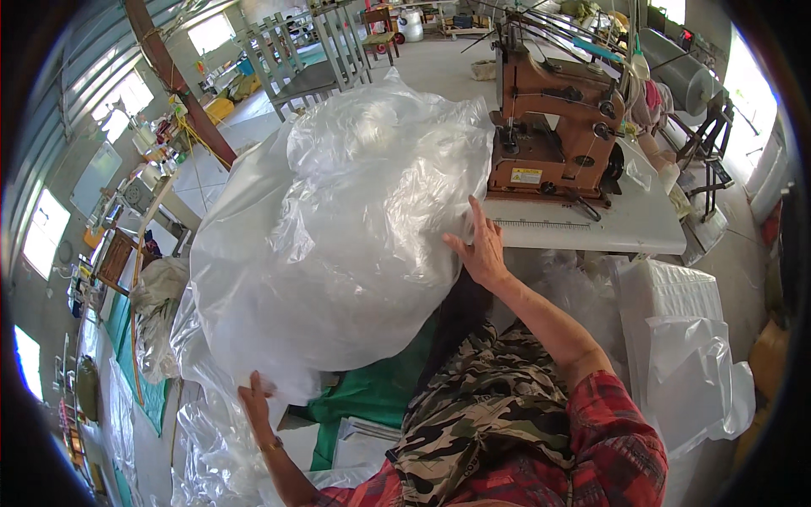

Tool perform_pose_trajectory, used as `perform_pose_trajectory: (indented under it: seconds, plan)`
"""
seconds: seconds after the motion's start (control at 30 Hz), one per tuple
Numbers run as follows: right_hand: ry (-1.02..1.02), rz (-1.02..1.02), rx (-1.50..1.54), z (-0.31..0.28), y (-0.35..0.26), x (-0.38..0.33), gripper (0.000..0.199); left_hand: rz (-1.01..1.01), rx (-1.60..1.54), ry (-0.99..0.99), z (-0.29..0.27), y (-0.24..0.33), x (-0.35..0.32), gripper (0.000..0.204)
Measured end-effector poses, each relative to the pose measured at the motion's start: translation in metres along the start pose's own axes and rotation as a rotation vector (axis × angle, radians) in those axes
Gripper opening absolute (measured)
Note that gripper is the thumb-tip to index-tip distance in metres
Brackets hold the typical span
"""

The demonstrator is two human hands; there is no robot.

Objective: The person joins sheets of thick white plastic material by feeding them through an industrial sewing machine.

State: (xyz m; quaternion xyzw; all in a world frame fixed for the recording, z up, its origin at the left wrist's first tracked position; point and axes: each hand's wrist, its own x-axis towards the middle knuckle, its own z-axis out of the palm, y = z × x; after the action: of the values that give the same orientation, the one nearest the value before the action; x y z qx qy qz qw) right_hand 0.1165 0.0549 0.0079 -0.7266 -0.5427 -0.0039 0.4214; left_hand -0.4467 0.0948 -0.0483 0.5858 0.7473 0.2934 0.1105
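Note:
A large, puffed-out clear plastic bag (355, 228) fills the middle of the head view, billowing in front of me and up to the sewing machine. At its lower left edge, my left hand (259, 410) has its fingers closed on the thin film. My right hand (483, 253) is at the bag's right side with thumb and fingers spread, against or very near the film. Just beyond that hand stands a brown industrial sewing machine (557, 127) on a white table (591, 228) with a ruler strip along its edge.
A stack of folded clear bags (676, 296) lies to my right, below the table. More loose film (211, 439) hangs at lower left, beside green cloth (372, 393). Grey chairs (312, 80) stand beyond the bag, and a rusty post (173, 76) rises at far left.

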Motion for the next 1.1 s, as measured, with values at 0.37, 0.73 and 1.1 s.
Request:
perform_pose_trajectory:
  seconds: [0.37, 0.73, 1.1]
  plan:
    - [0.187, 0.246, 0.741, 0.056, -0.02, 0.069, 0.1, 0.445, -1.198, -0.364, -0.029, 0.163, -0.176, 0.053]
    - [-0.65, -0.48, 1.746, 0.175, -0.201, -0.077, 0.079, 0.931, -0.985, -1.182, -0.011, 0.252, -0.193, 0.038]
    - [-1.627, -0.591, 1.366, -0.005, -0.224, -0.033, 0.04, 0.746, -0.952, -0.53, 0.016, 0.265, -0.152, 0.025]
